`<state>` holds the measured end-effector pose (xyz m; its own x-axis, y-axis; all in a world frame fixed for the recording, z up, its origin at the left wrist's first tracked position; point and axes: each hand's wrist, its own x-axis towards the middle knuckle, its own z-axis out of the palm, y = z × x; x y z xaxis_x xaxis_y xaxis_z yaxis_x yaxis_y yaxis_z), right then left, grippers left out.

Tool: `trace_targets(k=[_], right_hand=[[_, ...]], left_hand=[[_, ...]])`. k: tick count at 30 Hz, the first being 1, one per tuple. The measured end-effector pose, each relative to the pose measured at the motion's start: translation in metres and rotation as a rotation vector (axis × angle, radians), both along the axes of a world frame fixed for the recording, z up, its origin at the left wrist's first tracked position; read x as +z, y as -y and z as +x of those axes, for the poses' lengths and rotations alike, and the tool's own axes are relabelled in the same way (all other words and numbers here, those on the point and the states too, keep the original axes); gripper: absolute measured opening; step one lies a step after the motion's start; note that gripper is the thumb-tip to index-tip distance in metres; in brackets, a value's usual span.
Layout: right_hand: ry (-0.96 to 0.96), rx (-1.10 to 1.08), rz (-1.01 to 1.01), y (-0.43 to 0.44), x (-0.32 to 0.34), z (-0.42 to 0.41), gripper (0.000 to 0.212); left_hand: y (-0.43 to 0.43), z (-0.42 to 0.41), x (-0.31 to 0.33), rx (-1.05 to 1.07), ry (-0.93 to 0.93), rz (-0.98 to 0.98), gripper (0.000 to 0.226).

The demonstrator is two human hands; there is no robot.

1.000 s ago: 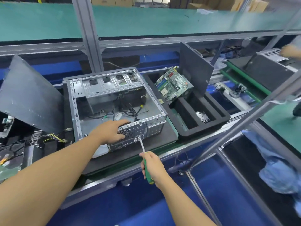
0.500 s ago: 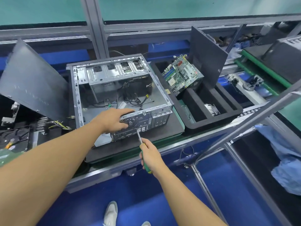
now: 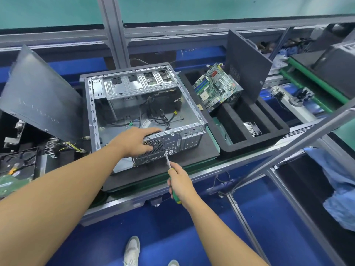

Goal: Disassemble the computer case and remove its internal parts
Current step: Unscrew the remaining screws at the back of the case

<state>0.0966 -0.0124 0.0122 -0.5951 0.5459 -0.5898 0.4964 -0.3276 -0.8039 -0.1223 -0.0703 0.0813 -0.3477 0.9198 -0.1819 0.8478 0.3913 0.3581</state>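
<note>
An open grey computer case (image 3: pixel 192 112) lies on its side on a black mat, loose black cables on its floor. My left hand (image 3: pixel 134 142) grips the top edge of the case's rear panel, over the round fan grille. My right hand (image 3: pixel 179 186) holds a green-handled screwdriver (image 3: pixel 169 163); its tip touches the rear panel just right of the grille. A green motherboard (image 3: pixel 215 89) leans in the black foam tray (image 3: pixel 255 143) to the right of the case.
A dark side panel (image 3: pixel 40 96) leans at the left, another (image 3: pixel 247 64) stands behind the tray. A heatsink (image 3: pixel 251 127) lies in a tray slot. Removed parts and wires lie at far left. A slanted metal bar (image 3: pixel 288 148) crosses at right. My shoes show below.
The view has tilted further down and closer to the case. Both hands keep their hold; the screwdriver tip stays on the rear panel.
</note>
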Motion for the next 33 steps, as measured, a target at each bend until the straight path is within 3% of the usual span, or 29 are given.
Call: trace_targets(k=[33], right_hand=[[0.046, 0.029, 0.055, 0.0014, 0.0013, 0.0004, 0.037]], left_hand=[[0.0009, 0.0046, 0.0052, 0.018, -0.005, 0.006, 0.064]])
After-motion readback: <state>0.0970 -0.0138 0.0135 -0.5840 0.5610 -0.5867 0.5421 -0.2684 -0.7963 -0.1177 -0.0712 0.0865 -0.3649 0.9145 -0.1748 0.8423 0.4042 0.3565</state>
